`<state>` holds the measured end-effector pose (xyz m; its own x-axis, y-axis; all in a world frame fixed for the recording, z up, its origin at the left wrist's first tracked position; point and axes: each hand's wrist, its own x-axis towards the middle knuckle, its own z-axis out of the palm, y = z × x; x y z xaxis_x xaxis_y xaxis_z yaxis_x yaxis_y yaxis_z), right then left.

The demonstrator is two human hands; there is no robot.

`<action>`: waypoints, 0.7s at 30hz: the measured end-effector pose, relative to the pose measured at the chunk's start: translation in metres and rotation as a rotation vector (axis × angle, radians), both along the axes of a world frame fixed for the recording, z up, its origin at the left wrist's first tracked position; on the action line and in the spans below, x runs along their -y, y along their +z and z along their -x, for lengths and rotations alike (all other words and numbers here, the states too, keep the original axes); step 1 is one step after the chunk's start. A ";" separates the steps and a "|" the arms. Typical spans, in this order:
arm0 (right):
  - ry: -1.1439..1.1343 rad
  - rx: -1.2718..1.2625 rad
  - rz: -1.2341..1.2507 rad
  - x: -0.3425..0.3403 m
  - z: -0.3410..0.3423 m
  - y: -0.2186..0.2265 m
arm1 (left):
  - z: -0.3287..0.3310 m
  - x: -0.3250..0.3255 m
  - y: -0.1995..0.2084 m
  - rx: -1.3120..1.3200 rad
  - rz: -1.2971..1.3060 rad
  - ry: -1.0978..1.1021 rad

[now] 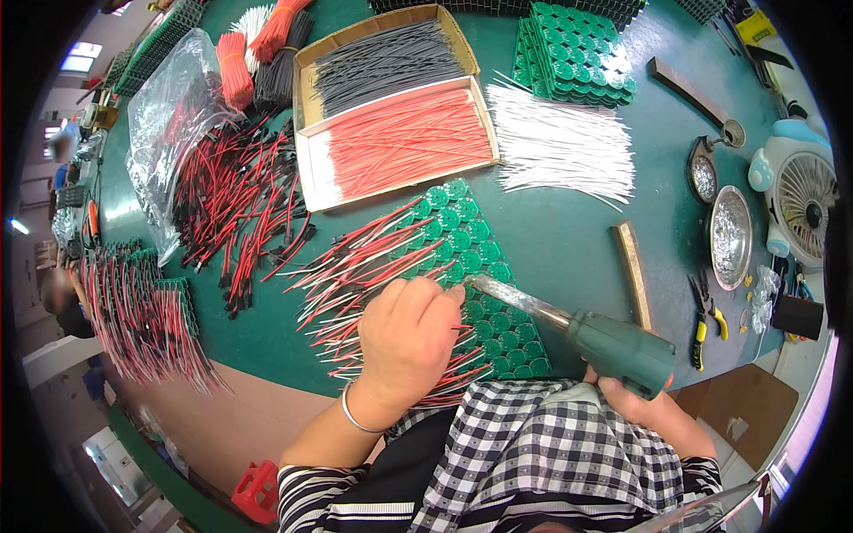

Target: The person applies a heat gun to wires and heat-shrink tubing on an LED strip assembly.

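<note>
Closest to me, a black-and-white checked cloth [498,435] covers the lap at 6 o'clock, and the right hand [629,402] at 4 o'clock is wrapped round the green body of a soldering gun [617,349], part of that grip being out of my sight. Just below centre, the left hand [409,333] has its fingers drawn together in a pinch beside the gun's tip; I can't tell whether a wire end sits between them. The green circuit panel [487,258] lies flat by that hand, reaching from 1 o'clock round to 5, with red and white wires [351,271] fanning off toward 9. My main worry is a burn: the tip is so near the fingertips that a small slip of either hand could bring them together. I'd also judge that a forearm brushing the crowded wires could tug a joint loose, or the barrel could scorch insulation it leans on. Farther out, a metal bar [632,275] and yellow-handled pliers [700,345] sit toward 3 o'clock, a divided cardboard tray [322,173] at 12, and a stack of green panels [577,53] at 1.
</note>
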<state>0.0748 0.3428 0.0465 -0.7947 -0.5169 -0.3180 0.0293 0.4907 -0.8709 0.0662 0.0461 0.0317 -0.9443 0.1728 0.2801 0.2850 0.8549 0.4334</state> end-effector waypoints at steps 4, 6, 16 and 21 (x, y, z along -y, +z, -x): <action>0.099 -0.133 -0.051 0.004 0.007 0.004 | 0.000 0.000 0.000 0.000 0.000 -0.003; 0.065 -0.099 -0.022 0.002 0.003 0.001 | 0.000 0.000 0.000 0.002 -0.001 -0.004; -0.120 -0.037 0.174 0.008 0.003 0.007 | 0.002 -0.001 -0.001 -0.008 0.008 0.011; -0.137 0.020 0.152 0.008 0.001 0.007 | 0.003 -0.002 -0.005 -0.027 -0.013 0.030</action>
<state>0.0739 0.3352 0.0536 -0.8553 -0.4474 -0.2615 0.1054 0.3441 -0.9330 0.0636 0.0481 0.0267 -0.9411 0.1407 0.3075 0.2710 0.8577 0.4369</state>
